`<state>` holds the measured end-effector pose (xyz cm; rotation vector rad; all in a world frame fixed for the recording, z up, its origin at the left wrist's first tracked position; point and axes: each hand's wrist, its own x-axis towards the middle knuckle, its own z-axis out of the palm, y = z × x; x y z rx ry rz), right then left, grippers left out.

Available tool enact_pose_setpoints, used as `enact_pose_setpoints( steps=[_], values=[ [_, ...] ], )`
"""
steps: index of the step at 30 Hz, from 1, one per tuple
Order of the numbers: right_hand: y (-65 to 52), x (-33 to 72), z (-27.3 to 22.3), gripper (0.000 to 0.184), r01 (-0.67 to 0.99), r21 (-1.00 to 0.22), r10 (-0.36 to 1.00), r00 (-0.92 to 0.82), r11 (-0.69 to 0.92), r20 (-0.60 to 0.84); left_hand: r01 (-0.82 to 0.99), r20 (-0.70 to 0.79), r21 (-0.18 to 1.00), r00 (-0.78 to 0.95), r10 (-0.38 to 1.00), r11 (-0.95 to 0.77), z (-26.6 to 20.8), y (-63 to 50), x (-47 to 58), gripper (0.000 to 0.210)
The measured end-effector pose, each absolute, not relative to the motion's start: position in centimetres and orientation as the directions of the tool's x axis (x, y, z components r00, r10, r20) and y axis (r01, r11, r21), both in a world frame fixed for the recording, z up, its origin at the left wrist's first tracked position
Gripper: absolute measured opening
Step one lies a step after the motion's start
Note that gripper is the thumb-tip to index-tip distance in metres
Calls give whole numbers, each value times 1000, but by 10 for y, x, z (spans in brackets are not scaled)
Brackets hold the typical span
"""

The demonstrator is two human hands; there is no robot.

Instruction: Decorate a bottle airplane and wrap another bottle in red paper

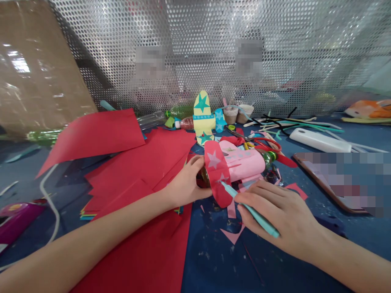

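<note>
My left hand (191, 183) grips the near end of a plastic bottle wrapped in pink paper (246, 165), which lies on its side with its green cap (271, 156) to the right. Across the bottle sits a red paper strip with rounded ends (217, 175), marked with pale pink stars. In my right hand (277, 215) is a light turquoise pen (259, 217), its tip at the lower star on the red strip. Behind the bottle stands a yellow paper plane shape (202, 106) with teal stars.
Red paper sheets (140, 162) cover the left side of the blue table (214, 260). Red-handled scissors (265, 144), pipe cleaners (305, 124), a white bar-shaped thing (319, 140) and a phone (336, 183) lie to the right. Pink paper scraps (232, 235) lie in front. A perforated metal panel (195, 36) stands behind.
</note>
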<state>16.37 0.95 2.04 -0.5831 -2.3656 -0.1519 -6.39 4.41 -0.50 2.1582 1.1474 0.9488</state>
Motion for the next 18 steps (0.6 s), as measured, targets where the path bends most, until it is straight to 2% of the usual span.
enact_pose_setpoints(
  steps=[18],
  values=[
    [9,163,21,13,452,-55,375,-659,890,652,500,344,696,399,850,-516,-6,44,-64,59]
  ],
)
